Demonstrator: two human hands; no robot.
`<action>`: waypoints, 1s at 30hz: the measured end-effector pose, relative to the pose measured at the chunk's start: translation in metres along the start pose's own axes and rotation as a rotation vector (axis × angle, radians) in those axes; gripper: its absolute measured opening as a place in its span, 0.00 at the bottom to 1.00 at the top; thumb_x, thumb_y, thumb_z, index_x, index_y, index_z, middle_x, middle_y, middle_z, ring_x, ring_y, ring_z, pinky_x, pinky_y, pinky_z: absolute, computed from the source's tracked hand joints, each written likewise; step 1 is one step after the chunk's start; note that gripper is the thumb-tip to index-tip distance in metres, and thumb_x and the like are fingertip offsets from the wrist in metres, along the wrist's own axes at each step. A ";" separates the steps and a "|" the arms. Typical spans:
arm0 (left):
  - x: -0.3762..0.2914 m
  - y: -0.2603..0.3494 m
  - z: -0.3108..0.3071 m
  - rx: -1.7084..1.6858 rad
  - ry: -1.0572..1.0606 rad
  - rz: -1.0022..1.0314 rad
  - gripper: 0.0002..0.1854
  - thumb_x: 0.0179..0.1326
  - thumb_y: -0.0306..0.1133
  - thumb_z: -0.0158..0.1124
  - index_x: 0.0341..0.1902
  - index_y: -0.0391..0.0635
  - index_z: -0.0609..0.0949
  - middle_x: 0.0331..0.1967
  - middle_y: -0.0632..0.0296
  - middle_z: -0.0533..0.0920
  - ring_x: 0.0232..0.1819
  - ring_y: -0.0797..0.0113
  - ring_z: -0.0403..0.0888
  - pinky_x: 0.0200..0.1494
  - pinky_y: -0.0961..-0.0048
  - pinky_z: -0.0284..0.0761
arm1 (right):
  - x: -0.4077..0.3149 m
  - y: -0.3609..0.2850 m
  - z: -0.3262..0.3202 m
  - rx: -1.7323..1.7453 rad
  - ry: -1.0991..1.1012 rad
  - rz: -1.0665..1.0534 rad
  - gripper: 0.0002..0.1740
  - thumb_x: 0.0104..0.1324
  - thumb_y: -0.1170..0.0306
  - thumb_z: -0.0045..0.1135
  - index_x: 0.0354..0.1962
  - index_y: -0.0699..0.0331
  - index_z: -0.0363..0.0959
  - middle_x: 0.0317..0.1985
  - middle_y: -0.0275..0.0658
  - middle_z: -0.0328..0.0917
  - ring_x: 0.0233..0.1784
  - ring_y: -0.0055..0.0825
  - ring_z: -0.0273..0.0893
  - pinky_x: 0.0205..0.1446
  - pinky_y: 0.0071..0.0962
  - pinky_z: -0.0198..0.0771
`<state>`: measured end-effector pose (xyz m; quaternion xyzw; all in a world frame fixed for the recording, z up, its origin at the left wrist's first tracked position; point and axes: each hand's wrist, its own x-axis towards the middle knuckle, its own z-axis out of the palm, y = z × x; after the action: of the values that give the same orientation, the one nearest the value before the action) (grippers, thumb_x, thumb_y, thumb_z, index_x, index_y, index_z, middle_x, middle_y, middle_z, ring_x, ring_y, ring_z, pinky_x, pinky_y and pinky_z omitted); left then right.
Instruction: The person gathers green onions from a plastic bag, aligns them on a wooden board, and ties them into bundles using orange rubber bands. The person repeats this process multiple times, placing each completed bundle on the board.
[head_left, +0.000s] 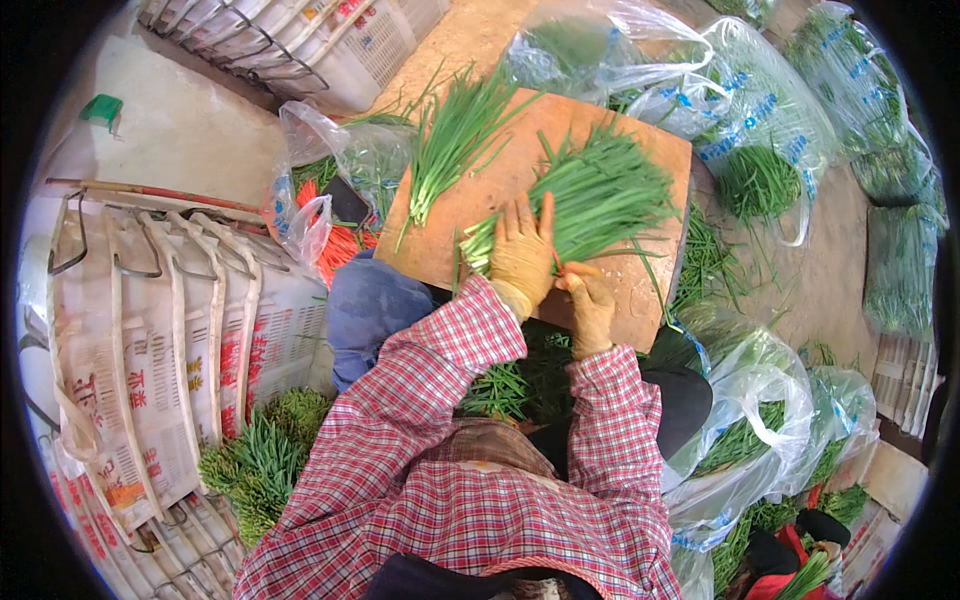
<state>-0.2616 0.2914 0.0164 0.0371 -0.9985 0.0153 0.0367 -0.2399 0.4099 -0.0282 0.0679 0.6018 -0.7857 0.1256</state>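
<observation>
A thick bunch of green garlic chives (607, 191) lies on a wooden board (517, 135), its pale cut ends to the left. My left hand (523, 255), in a tan glove, presses flat on the bunch near those ends, fingers spread. Just right of it, at the board's near edge, my right hand (589, 304), gloved too, pinches a thin red tie (557, 261) between thumb and finger; the tie meets the bunch beside my left hand, and how far it goes around is hidden. A smaller loose bunch of chives (450, 146) lies at the board's left, apart from my hands.
Red ties (337, 251) lie in a plastic bag by my left knee. Stacked white plastic crates (180, 330) stand at the left, beside piled chives (262, 457). Clear bags of chives (757, 112) crowd the right, more (750, 427) near my right leg. Part of a person (780, 559) shows lower right.
</observation>
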 end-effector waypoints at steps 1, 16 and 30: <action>0.003 -0.003 0.000 0.002 0.010 -0.010 0.44 0.51 0.38 0.57 0.69 0.39 0.48 0.60 0.40 0.60 0.61 0.48 0.60 0.62 0.59 0.55 | 0.003 0.000 0.004 0.076 0.027 0.157 0.10 0.63 0.70 0.51 0.36 0.71 0.75 0.25 0.34 0.76 0.25 0.18 0.67 0.30 0.19 0.64; -0.018 -0.001 0.031 0.208 0.165 0.094 0.36 0.51 0.36 0.51 0.66 0.41 0.58 0.55 0.49 0.67 0.58 0.56 0.65 0.56 0.62 0.63 | -0.040 -0.045 0.026 0.372 -0.026 0.026 0.10 0.65 0.69 0.49 0.27 0.66 0.72 0.17 0.32 0.70 0.18 0.15 0.64 0.21 0.18 0.63; 0.001 0.006 -0.007 0.135 -0.179 0.156 0.62 0.34 0.52 0.71 0.69 0.43 0.46 0.54 0.40 0.67 0.60 0.44 0.60 0.62 0.47 0.52 | -0.078 -0.027 -0.004 0.215 0.238 0.141 0.13 0.66 0.67 0.48 0.25 0.67 0.70 0.19 0.34 0.71 0.19 0.21 0.67 0.24 0.21 0.65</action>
<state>-0.2626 0.2971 0.0235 -0.0371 -0.9944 0.0817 -0.0563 -0.1734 0.4293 0.0162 0.2156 0.5185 -0.8213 0.1004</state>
